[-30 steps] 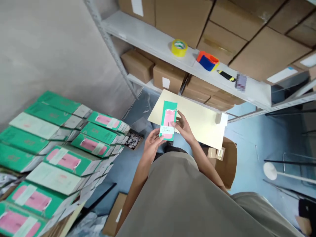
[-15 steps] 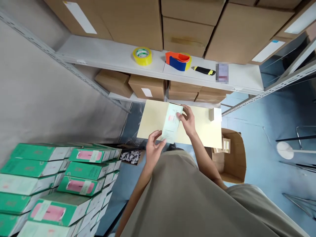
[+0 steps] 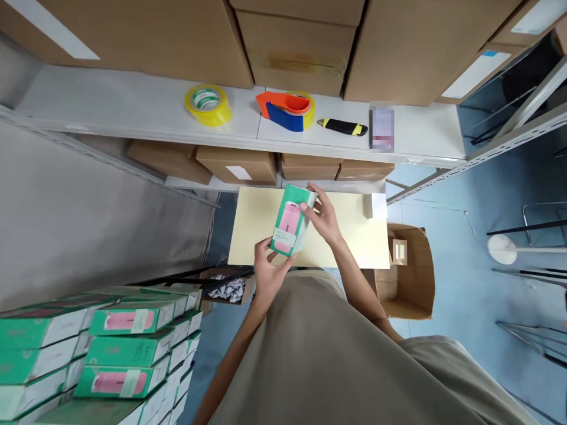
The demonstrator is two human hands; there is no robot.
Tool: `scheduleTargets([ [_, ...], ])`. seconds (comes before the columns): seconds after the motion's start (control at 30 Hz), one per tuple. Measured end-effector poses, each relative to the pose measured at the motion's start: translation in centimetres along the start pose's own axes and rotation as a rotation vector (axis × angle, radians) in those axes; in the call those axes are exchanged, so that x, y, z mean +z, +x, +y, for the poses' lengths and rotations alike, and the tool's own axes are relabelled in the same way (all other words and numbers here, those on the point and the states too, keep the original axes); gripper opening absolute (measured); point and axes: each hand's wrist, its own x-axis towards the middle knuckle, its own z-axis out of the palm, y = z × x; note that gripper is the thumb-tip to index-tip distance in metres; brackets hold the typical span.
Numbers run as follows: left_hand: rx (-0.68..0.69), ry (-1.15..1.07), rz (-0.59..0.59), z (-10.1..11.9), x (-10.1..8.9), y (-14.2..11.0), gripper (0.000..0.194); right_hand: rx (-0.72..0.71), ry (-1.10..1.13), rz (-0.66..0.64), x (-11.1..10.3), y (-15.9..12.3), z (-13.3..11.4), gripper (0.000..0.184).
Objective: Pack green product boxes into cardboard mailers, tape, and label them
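Note:
Between my two hands is a green box [image 3: 290, 219] with a pink printed picture and a pale band, its printed face turned up and tilted. My left hand [image 3: 269, 274] grips its lower end, thumb on the near right corner and fingers at the left. At the upper right, my right hand [image 3: 322, 217] has its thumb on the front edge and its fingers behind. Under the box lies a pale yellow board or tabletop [image 3: 354, 236], with a small white box [image 3: 376, 206] at its right end.
A shelf [image 3: 150, 97] ahead carries a yellow tape roll [image 3: 208, 105], a tape dispenser [image 3: 286, 111], a utility knife [image 3: 343, 127] and cartons [image 3: 296, 53]. Stacked green boxes [image 3: 119, 351] stand lower left. An open carton [image 3: 414, 271] sits on the floor at right.
The box was turned from its pink-picture face to a pale side and back to the picture face, now tilted. My view has swung right, toward the shelf and board.

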Motion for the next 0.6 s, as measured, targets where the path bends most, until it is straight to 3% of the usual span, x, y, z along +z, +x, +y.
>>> scheduleTargets([
  [0.1,0.065,0.041,-0.037,0.8,0.4,0.7,0.07,-0.016,-0.008,0.07,-0.1,0.7,0.2,0.074],
  [0.27,-0.256,-0.33,-0.309,1.4,-0.1,1.9,0.058,-0.081,0.078,0.067,-1.3,1.8,0.4,0.062],
  [0.33,-0.306,-0.389,-0.369,1.4,-0.4,2.1,0.059,-0.08,0.114,0.036,-1.5,2.0,0.2,0.06],
  [0.43,-0.281,-0.394,-0.371,1.2,-0.6,2.0,0.059,-0.068,0.144,0.003,-1.4,2.0,-0.3,0.061],
  [0.6,-0.149,-0.324,-0.244,0.6,-0.1,1.6,0.059,-0.1,0.144,0.027,-0.4,1.4,-0.3,0.064],
])
